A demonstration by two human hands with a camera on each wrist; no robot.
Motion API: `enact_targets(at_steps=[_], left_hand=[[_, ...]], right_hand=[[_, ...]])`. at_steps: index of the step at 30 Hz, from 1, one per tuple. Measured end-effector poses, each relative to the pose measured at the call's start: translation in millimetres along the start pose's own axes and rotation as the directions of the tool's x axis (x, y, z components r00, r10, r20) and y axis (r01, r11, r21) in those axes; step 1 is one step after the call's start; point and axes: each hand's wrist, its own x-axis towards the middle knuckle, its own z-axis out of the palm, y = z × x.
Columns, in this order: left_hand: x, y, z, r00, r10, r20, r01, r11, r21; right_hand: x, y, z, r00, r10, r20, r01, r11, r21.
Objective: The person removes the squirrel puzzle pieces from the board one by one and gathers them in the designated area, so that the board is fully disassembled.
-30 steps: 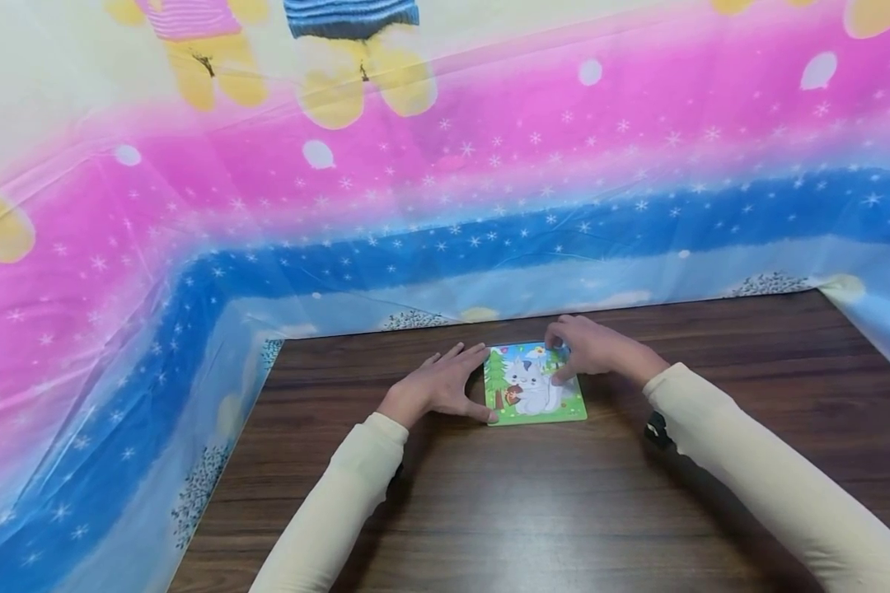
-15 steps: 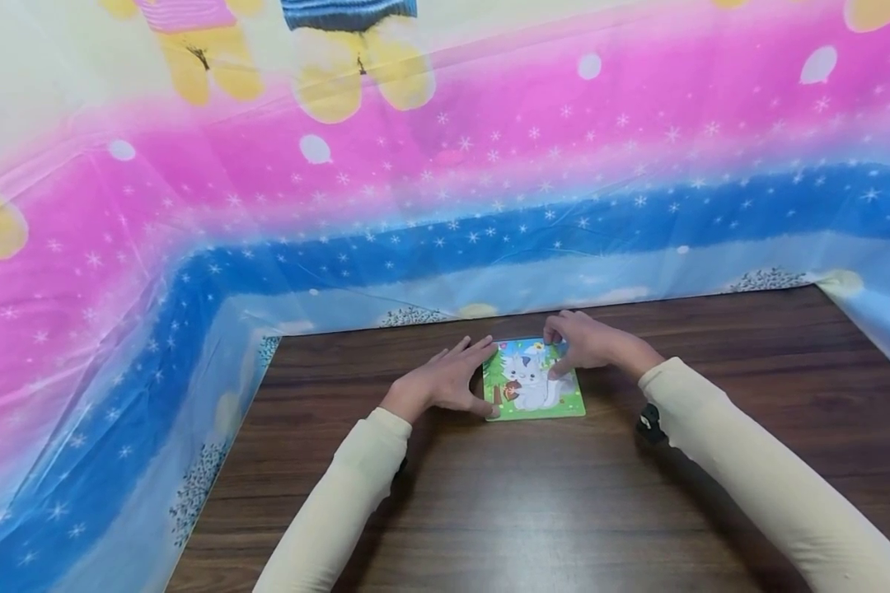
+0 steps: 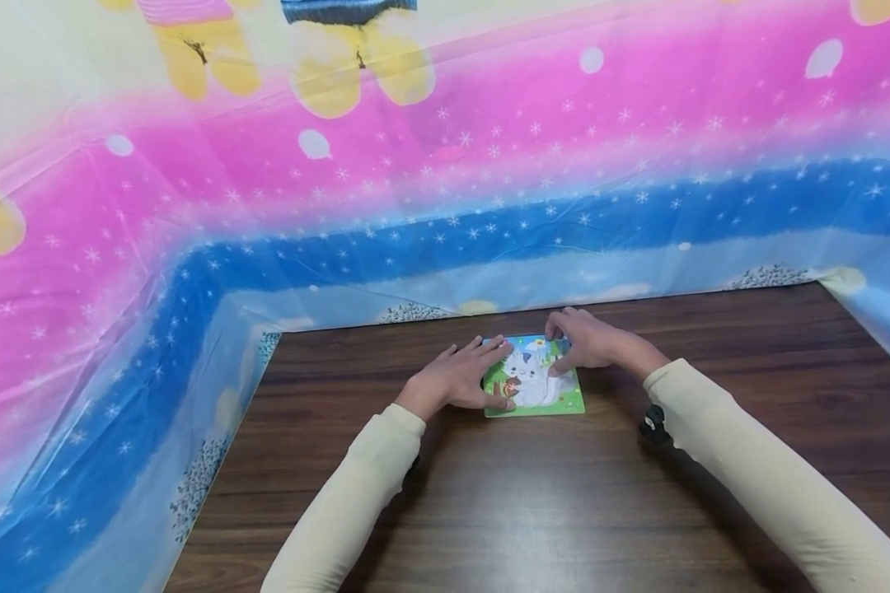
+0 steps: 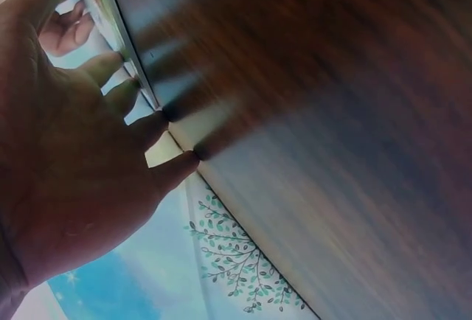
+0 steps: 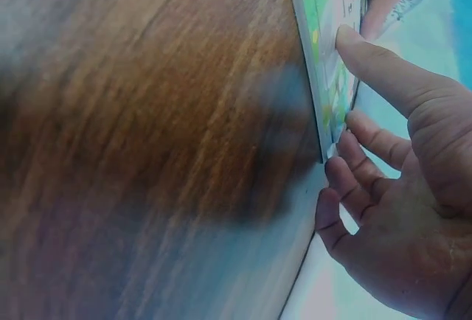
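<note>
Centrally, a small square puzzle (image 3: 536, 376) printed with a white cat on green grass lies flat on the dark wooden table (image 3: 564, 511), near the table's far edge, toward 12 o'clock from the person. Left hand (image 3: 456, 379): at the puzzle's 9 o'clock side, fingers straight and spread, fingertips laid on the left margin of the picture and the thumb at its near left corner; the left wrist view shows the same spread fingers (image 4: 118, 95) lying along the puzzle's thin edge (image 4: 122, 36), nothing pinched. Right hand (image 3: 589, 342): at the puzzle's 2 o'clock corner, fingers bent over the far right corner and the thumb pressed on the picture's right part; in the right wrist view the thumb (image 5: 383, 65) presses on the printed face (image 5: 328, 40) while the other fingers (image 5: 346, 180) curl past the corner, so the corner sits pinched between thumb and fingers. Both forearms wear cream sleeves (image 3: 341, 511) that run toward 6 o'clock; a small black object (image 3: 651, 428) sits under the right wrist. Beyond the table, from 9 to 3 o'clock, hangs a plastic sheet (image 3: 415, 181) banded pink, blue and pale blue, with white stars.
</note>
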Motion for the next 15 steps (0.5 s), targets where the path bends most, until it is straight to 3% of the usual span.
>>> enact_targets(at_steps=[15], left_hand=[[0.0,2.8,-0.8,1.0,-0.017,0.016,0.017,1.0,0.001]], right_hand=[[-3.2,5.3,6.4,1.0,-0.013,-0.023,0.015,0.996,0.085]])
